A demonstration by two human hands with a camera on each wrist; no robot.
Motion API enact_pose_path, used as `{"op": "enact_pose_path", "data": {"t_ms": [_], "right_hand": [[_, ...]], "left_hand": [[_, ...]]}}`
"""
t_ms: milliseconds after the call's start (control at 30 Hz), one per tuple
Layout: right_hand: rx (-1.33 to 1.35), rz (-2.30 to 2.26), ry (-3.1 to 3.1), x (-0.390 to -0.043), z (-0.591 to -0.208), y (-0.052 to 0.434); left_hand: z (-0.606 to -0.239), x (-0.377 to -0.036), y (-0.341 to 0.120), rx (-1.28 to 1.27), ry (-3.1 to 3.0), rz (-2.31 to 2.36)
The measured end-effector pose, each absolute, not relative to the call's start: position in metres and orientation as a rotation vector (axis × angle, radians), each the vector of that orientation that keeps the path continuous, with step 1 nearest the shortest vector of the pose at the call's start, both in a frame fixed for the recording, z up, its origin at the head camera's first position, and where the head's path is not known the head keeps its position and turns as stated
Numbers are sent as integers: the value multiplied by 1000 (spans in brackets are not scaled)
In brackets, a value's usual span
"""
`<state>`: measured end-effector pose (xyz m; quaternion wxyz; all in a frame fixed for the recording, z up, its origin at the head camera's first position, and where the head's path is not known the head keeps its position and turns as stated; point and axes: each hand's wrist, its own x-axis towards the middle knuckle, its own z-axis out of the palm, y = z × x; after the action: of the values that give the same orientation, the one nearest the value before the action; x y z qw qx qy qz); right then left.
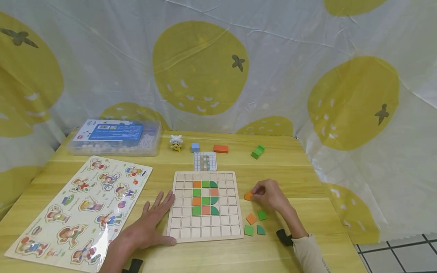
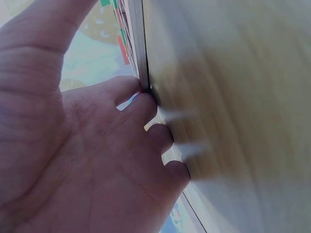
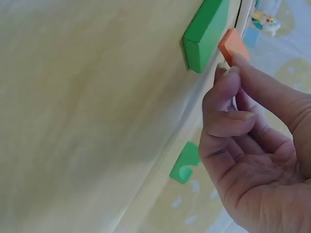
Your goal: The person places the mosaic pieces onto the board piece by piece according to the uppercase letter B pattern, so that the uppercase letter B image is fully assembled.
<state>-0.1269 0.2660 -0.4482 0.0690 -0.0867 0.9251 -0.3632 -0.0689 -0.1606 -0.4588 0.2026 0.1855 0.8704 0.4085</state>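
A square wooden grid board (image 1: 206, 232) lies mid-table, with orange, green and quarter-round tiles set in its upper and middle cells. My left hand (image 1: 146, 227) rests at its left side, fingers spread, fingertips and thumb against the edge. In the left wrist view the left palm (image 2: 92, 145) faces the camera. Right of the board, my right hand (image 1: 271, 195) pinches an orange square tile (image 1: 247, 196) between thumb and finger. Below that hand lie a second orange tile (image 1: 251, 218), two green square tiles (image 1: 262, 215) and a dark green quarter-round tile (image 1: 261, 229).
A pattern card (image 1: 205, 162) touches the board's far side. Behind stand a small figurine (image 1: 176, 142), a blue cube (image 1: 195, 147), a red block (image 1: 220, 149) and a green notched block (image 1: 257, 151). At left are a picture puzzle board (image 1: 76, 204) and a clear plastic box (image 1: 116, 138).
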Motion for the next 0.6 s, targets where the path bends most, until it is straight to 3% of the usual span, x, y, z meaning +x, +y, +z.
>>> {"op": "enact_pose_path", "data": {"t_ms": [333, 600], "right_hand": [[-220, -1187, 2682, -128, -448, 269], [-456, -1074, 2647, -117, -448, 293]], "left_hand": [[-459, -70, -161, 523, 2432, 1144], [-462, -69, -163, 539, 2432, 1172]]}}
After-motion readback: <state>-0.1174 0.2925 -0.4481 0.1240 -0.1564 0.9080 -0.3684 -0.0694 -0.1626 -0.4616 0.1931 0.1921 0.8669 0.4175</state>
